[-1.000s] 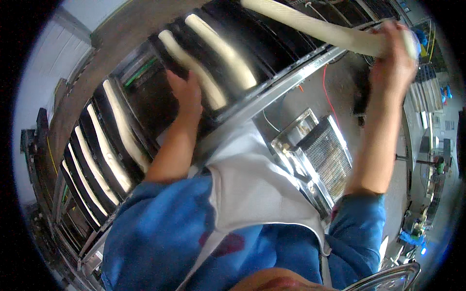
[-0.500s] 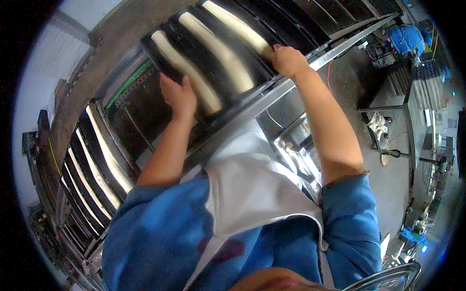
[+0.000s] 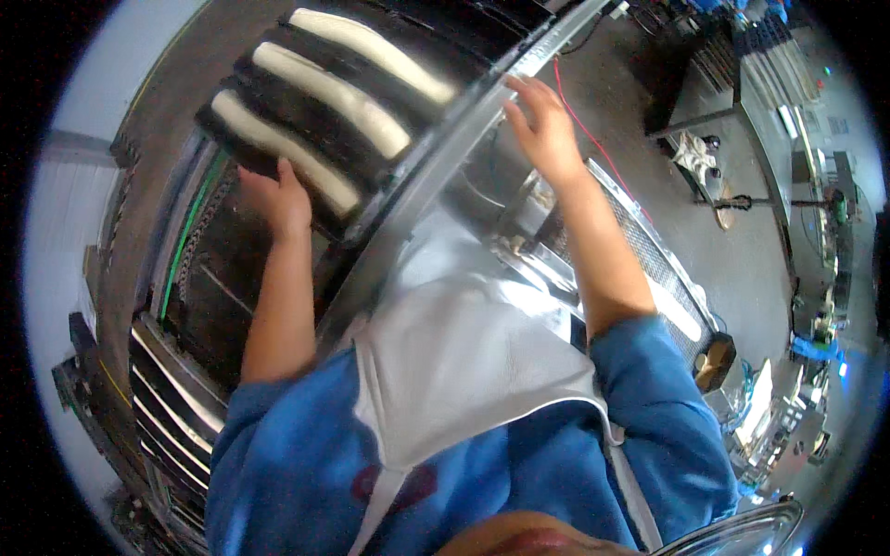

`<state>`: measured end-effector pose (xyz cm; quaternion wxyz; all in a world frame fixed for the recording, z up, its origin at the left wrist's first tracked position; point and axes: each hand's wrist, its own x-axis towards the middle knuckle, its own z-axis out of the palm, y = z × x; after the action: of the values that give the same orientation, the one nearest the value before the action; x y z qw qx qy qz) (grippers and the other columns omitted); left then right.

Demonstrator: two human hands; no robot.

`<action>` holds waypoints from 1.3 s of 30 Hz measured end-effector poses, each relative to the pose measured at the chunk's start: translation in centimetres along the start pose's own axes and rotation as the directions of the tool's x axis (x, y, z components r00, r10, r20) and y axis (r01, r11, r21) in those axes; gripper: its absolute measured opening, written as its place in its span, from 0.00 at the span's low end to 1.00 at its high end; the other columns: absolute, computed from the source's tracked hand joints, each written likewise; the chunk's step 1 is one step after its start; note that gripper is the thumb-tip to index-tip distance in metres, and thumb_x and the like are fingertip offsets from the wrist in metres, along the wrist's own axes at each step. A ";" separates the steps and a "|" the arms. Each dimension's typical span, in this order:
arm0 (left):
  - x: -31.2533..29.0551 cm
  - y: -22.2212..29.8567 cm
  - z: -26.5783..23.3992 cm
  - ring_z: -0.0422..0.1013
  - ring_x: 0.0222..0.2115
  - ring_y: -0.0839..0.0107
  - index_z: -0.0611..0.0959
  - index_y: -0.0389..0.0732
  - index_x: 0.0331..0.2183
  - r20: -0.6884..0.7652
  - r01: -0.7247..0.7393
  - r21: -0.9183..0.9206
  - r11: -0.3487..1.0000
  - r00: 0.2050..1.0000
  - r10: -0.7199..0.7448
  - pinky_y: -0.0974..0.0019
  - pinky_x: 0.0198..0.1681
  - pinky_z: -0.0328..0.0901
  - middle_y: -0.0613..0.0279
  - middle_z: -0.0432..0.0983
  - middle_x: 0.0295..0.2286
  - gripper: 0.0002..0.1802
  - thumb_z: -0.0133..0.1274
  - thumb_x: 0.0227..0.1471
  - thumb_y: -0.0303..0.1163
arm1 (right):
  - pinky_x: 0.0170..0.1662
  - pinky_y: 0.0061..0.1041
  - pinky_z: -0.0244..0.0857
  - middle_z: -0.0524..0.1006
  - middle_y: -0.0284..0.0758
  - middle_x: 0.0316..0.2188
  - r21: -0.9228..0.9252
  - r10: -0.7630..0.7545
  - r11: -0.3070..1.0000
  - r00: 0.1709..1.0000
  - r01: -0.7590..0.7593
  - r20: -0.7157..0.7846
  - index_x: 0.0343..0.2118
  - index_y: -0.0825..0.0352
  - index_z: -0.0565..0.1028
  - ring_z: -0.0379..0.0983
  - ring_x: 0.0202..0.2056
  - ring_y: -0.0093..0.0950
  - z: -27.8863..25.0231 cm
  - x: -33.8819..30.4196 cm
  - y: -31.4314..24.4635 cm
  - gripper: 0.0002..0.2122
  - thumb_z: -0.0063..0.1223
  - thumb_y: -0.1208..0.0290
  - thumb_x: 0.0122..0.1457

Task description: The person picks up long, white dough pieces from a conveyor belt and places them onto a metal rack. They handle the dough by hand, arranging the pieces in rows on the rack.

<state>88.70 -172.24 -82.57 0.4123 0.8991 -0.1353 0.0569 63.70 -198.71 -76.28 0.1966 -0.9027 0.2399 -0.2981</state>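
Three long pale dough pieces, the nearest one (image 3: 278,148), the middle one (image 3: 334,97) and the farthest one (image 3: 375,51), lie side by side in a black channelled tray (image 3: 306,116). My left hand (image 3: 286,202) is at the tray's near left side, thumb raised and apart from the blurred fingers; whether it touches the tray I cannot tell. My right hand (image 3: 547,130) is open over the metal rail (image 3: 464,120) along the tray's right side, fingers stretched and holding nothing.
A dark conveyor frame with a green strip (image 3: 190,236) and a chain runs left of the tray. More filled black trays (image 3: 171,389) stand at the lower left. A perforated metal tray (image 3: 649,250) with a pale piece on it is at right, near a metal table (image 3: 746,139) and a red cord (image 3: 565,97).
My right hand has come away from the farthest dough piece, its fingers now opened by the rail. The tray and dough sit farther left in view, and the perforated tray shows more.
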 end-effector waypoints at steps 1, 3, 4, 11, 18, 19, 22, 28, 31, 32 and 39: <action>0.7 -0.7 0.5 0.53 0.56 0.46 0.51 0.23 0.56 -0.002 -0.040 0.043 0.998 0.999 0.040 0.54 0.60 0.46 0.33 0.53 0.54 0.41 0.52 0.52 0.38 | 0.54 0.37 0.59 0.73 0.45 0.46 -0.101 0.011 0.995 0.999 -0.014 -0.035 0.46 0.66 0.73 0.65 0.52 0.41 -2.0 -3.1 1.6 0.18 0.56 0.70 0.52; 1.9 -0.9 1.2 0.52 0.57 0.44 0.51 0.23 0.57 0.002 -0.013 0.133 0.991 1.000 0.013 0.53 0.60 0.47 0.32 0.54 0.54 0.43 0.51 0.53 0.42 | 0.56 0.40 0.55 0.71 0.44 0.48 -0.340 0.189 0.921 0.981 -0.192 -0.041 0.48 0.67 0.70 0.60 0.55 0.44 -5.5 -10.1 3.4 0.23 0.59 0.64 0.50; 2.4 -0.6 1.4 0.53 0.56 0.44 0.51 0.24 0.57 0.024 0.011 0.129 0.992 1.000 -0.015 0.53 0.60 0.48 0.32 0.54 0.54 0.43 0.51 0.53 0.41 | 0.57 0.42 0.52 0.68 0.44 0.50 -0.476 0.325 0.826 0.945 -0.303 -0.037 0.50 0.67 0.69 0.57 0.57 0.44 -6.5 -13.4 3.4 0.28 0.60 0.56 0.48; 4.8 3.4 2.7 0.53 0.56 0.44 0.49 0.28 0.58 0.097 0.039 0.133 0.990 0.994 -0.052 0.51 0.60 0.48 0.33 0.51 0.55 0.44 0.53 0.52 0.41 | 0.55 0.43 0.51 0.74 0.36 0.38 -0.617 0.296 0.756 0.955 -0.218 0.025 0.43 0.64 0.72 0.69 0.44 0.37 -6.6 -19.6 4.3 0.26 0.58 0.49 0.47; 5.3 4.7 6.0 0.49 0.58 0.44 0.48 0.23 0.57 0.075 0.018 0.163 0.986 0.997 -0.030 0.50 0.61 0.44 0.33 0.52 0.55 0.46 0.54 0.50 0.39 | 0.30 0.29 0.66 0.75 0.37 0.28 -0.303 0.331 0.863 0.905 -0.405 -0.267 0.38 0.65 0.73 0.72 0.28 0.31 -8.7 -18.9 7.5 0.16 0.61 0.61 0.50; 5.3 4.7 6.4 0.47 0.58 0.43 0.46 0.23 0.57 0.094 0.014 0.020 1.000 0.995 -0.016 0.49 0.62 0.42 0.32 0.49 0.56 0.47 0.54 0.50 0.40 | 0.26 0.26 0.66 0.75 0.36 0.28 -0.142 0.404 0.848 0.796 -0.510 -0.450 0.37 0.66 0.73 0.72 0.27 0.28 -9.0 -17.4 8.2 0.14 0.60 0.64 0.52; 5.3 4.8 5.9 0.45 0.59 0.42 0.45 0.23 0.57 0.088 0.041 0.052 0.998 0.995 -0.045 0.49 0.62 0.41 0.31 0.47 0.56 0.47 0.54 0.50 0.39 | 0.27 0.24 0.65 0.74 0.30 0.27 0.510 0.542 0.826 0.585 -0.240 -0.603 0.35 0.65 0.73 0.70 0.25 0.22 -15.2 -9.3 6.5 0.10 0.56 0.65 0.56; 5.6 5.7 7.6 0.47 0.58 0.43 0.47 0.27 0.58 0.065 0.047 0.018 0.999 0.997 -0.048 0.50 0.62 0.43 0.33 0.47 0.56 0.46 0.54 0.50 0.38 | 0.34 0.33 0.69 0.73 0.38 0.29 0.707 0.466 0.652 0.590 0.274 -0.659 0.37 0.67 0.68 0.72 0.29 0.32 -23.8 9.7 -0.4 0.17 0.47 0.55 0.60; 5.7 6.0 7.7 0.47 0.58 0.45 0.48 0.28 0.58 0.080 0.044 -0.013 0.999 0.996 -0.043 0.50 0.61 0.44 0.34 0.48 0.56 0.45 0.54 0.50 0.38 | 0.33 0.33 0.70 0.72 0.36 0.25 0.800 0.436 0.462 0.687 0.383 -0.581 0.39 0.70 0.67 0.72 0.26 0.31 -20.4 16.0 -2.1 0.18 0.48 0.57 0.60; 5.8 5.4 7.1 0.47 0.58 0.45 0.48 0.28 0.58 0.047 0.030 0.027 0.999 0.998 -0.031 0.50 0.61 0.44 0.35 0.48 0.56 0.45 0.55 0.50 0.38 | 0.38 0.37 0.69 0.72 0.38 0.30 0.838 0.422 0.433 0.747 0.332 -0.514 0.40 0.69 0.66 0.72 0.31 0.35 -18.5 18.1 -0.3 0.19 0.49 0.55 0.59; 6.4 2.5 8.0 0.46 0.59 0.46 0.47 0.26 0.58 0.027 0.025 0.031 0.999 0.999 -0.026 0.51 0.62 0.42 0.35 0.48 0.57 0.47 0.56 0.48 0.35 | 0.38 0.35 0.72 0.74 0.40 0.28 0.953 0.468 0.287 0.854 0.097 -0.228 0.41 0.72 0.63 0.74 0.29 0.33 -4.8 19.8 6.8 0.13 0.48 0.68 0.60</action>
<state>93.99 -181.14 -84.61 0.3970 0.9078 -0.1286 0.0413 72.54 -216.08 -67.30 0.6565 -0.4743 0.1662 -0.5626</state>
